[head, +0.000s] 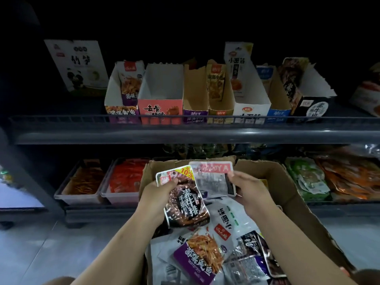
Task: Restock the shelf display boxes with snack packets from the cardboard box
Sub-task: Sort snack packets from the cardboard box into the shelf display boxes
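Observation:
My left hand [153, 197] grips a dark brown snack packet [185, 199] with a yellow 10% corner, held upright over the cardboard box [292, 182]. My right hand [249, 189] pinches a second packet [212, 178] by its right edge, its grey printed back facing me. Both packets touch side by side above the box. Below them the box holds several loose packets, among them a purple one [198, 257] and white ones [228, 221]. On the upper shelf stands a row of display boxes: a pink-fronted one [160, 108] looks empty and a black one [308, 108] sits at the right.
A dark wire rail [185, 120] runs along the upper shelf's front edge. The lower shelf carries clear trays of orange and red packets [123, 179] at left and green and orange packets [308, 177] at right. A tall white panda box [77, 64] stands at upper left.

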